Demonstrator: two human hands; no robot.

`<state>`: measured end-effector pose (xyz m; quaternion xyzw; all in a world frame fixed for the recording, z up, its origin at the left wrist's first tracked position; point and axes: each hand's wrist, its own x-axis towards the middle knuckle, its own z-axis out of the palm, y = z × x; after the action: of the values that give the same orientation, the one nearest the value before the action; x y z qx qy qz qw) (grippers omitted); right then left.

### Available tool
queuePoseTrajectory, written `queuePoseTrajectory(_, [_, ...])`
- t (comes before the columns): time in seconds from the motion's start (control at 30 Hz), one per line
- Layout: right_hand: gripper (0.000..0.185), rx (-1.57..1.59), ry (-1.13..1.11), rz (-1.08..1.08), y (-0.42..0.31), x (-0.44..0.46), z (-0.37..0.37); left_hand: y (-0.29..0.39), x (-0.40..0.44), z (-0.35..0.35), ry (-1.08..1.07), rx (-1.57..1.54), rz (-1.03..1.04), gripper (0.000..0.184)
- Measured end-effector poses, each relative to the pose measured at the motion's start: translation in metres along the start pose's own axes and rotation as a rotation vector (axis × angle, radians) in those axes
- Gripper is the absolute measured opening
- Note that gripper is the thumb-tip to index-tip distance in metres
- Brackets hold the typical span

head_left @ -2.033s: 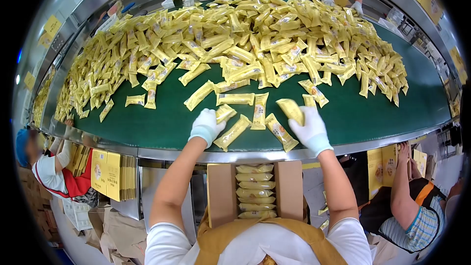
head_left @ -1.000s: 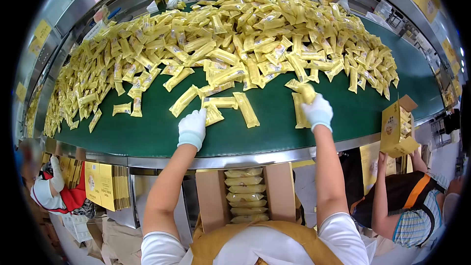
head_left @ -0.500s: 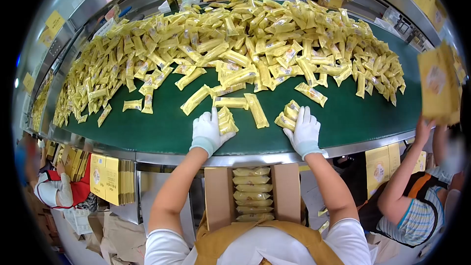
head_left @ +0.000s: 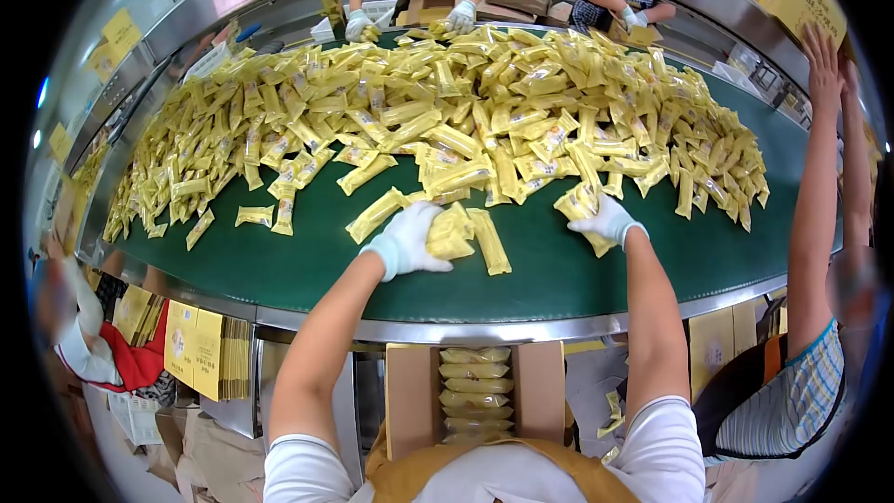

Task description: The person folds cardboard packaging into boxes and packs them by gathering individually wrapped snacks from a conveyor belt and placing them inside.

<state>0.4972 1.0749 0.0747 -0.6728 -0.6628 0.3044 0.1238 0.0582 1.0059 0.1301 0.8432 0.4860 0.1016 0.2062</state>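
Observation:
My left hand (head_left: 407,240), in a white glove, is closed round a few yellow wrapped snack packets (head_left: 452,231) on the green conveyor belt (head_left: 307,265). Another single packet (head_left: 489,242) lies just right of them. Farther right, my right hand (head_left: 610,221), gloved as well, has its fingers round more yellow packets (head_left: 577,202) at the front of the large heap (head_left: 410,102). Part of each grip is hidden by the gloves. Below the belt's edge, an open cardboard box (head_left: 411,401) in front of my body contains a stacked row of packets (head_left: 475,385).
A metal rail (head_left: 466,331) edges the belt. Flattened yellow cartons (head_left: 200,349) stand at left. A person in a striped top (head_left: 782,401) reaches up at right toward cartons (head_left: 801,0). Across the belt, a co-worker's gloved hands (head_left: 461,17) touch the heap.
Both my hands have moved farther over the belt, the right one also rightward onto a packet by the heap. The right-hand neighbour's arms have risen from a carton held lower.

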Motion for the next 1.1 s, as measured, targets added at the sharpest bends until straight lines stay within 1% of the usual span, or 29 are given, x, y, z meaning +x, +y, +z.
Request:
queuePoseTrajectory(0.03, [0.107,-0.131,0.001,0.087,-0.026,-0.018,-0.009,-0.010,0.015,0.006,0.014,0.063,0.103,0.099])
queuePoseTrajectory(0.1, [0.104,-0.369,-0.050,0.094,-0.044,-0.031,-0.010,0.000,0.024,0.005,-0.127,0.200,0.026,0.099])
queuePoseTrajectory(0.13, [0.100,-0.478,-0.101,0.014,-0.051,-0.038,-0.012,0.004,0.025,0.006,-0.198,0.266,-0.012,0.099])
queuePoseTrajectory(0.17, [0.094,-0.537,-0.094,-0.049,-0.051,-0.046,-0.008,0.003,0.024,0.008,-0.195,0.294,0.028,0.099])
queuePoseTrajectory(0.23, [0.092,-0.625,-0.023,-0.228,-0.044,-0.063,0.004,0.001,0.019,0.013,-0.192,0.361,0.114,0.099])
queuePoseTrajectory(0.27, [0.088,-0.661,-0.020,-0.296,-0.047,-0.076,0.006,0.004,0.013,0.018,-0.218,0.418,0.106,0.099])
queuePoseTrajectory(0.3, [0.082,-0.569,-0.028,-0.291,-0.051,-0.088,0.008,0.005,0.009,0.021,-0.240,0.346,0.042,0.100])
queuePoseTrajectory(0.37, [0.091,-0.423,-0.073,-0.292,-0.048,-0.100,0.013,0.017,-0.003,0.015,-0.285,0.196,-0.085,0.100])
queuePoseTrajectory(0.4, [0.097,-0.423,0.006,-0.300,-0.044,-0.104,0.017,0.020,-0.009,0.014,-0.252,0.214,-0.110,0.111])
queuePoseTrajectory(0.47, [0.109,-0.430,0.174,-0.301,-0.036,-0.111,0.026,0.025,-0.016,0.022,-0.096,0.295,-0.124,0.119])
queuePoseTrajectory(0.5, [0.115,-0.469,0.163,-0.237,-0.035,-0.113,0.029,0.028,-0.018,0.027,-0.017,0.332,-0.127,0.123])
queuePoseTrajectory(0.53, [0.120,-0.507,0.154,-0.172,-0.039,-0.114,0.034,0.027,-0.018,0.033,-0.052,0.367,-0.167,0.131])
queuePoseTrajectory(0.57, [0.126,-0.544,0.143,-0.109,-0.048,-0.116,0.036,0.030,-0.018,0.033,-0.090,0.348,-0.194,0.130])
queuePoseTrajectory(0.6, [0.123,-0.534,0.060,-0.013,-0.058,-0.118,0.032,0.033,-0.019,0.031,-0.127,0.331,-0.223,0.129])
queuePoseTrajectory(0.63, [0.123,-0.515,0.070,-0.041,-0.056,-0.121,0.033,0.036,-0.021,0.029,-0.166,0.317,-0.255,0.128])
queuePoseTrajectory(0.7, [0.122,-0.481,0.090,-0.105,-0.046,-0.122,0.038,0.036,-0.035,0.037,-0.077,0.339,-0.291,0.127])
queuePoseTrajectory(0.73, [0.122,-0.384,0.169,-0.239,-0.036,-0.129,0.041,0.034,-0.041,0.042,-0.025,0.322,-0.317,0.127])
queuePoseTrajectory(0.77, [0.122,-0.304,0.244,-0.314,-0.040,-0.142,0.039,0.035,-0.047,0.042,0.028,0.304,-0.343,0.126])
queuePoseTrajectory(0.83, [0.122,-0.153,0.388,-0.467,-0.052,-0.169,0.030,0.030,-0.059,0.042,0.167,0.146,-0.454,0.127])
queuePoseTrajectory(0.87, [0.118,-0.096,0.431,-0.493,-0.059,-0.185,0.025,0.016,-0.069,0.048,0.325,0.003,-0.375,0.121])
queuePoseTrajectory(0.9, [0.115,0.219,0.340,-0.478,-0.070,-0.199,0.021,-0.001,-0.078,0.056,0.478,-0.139,-0.293,0.116])
queuePoseTrajectory(0.97, [0.109,0.851,0.147,-0.429,-0.086,-0.221,0.017,-0.035,-0.087,0.067,0.452,-0.962,-0.439,0.092])
queuePoseTrajectory(1.0, [0.097,0.989,0.044,-0.333,-0.080,-0.228,0.017,-0.071,-0.093,0.082,0.456,-1.398,-0.477,0.073])
queuePoseTrajectory(1.03, [0.079,1.359,-0.204,-0.277,-0.075,-0.234,0.015,-0.017,-0.101,0.046,0.614,-1.702,-0.489,0.070])
queuePoseTrajectory(1.1, [0.068,1.887,-0.294,-0.106,-0.118,-0.258,0.002,0.004,-0.116,0.022,0.647,-2.023,-0.380,0.071])
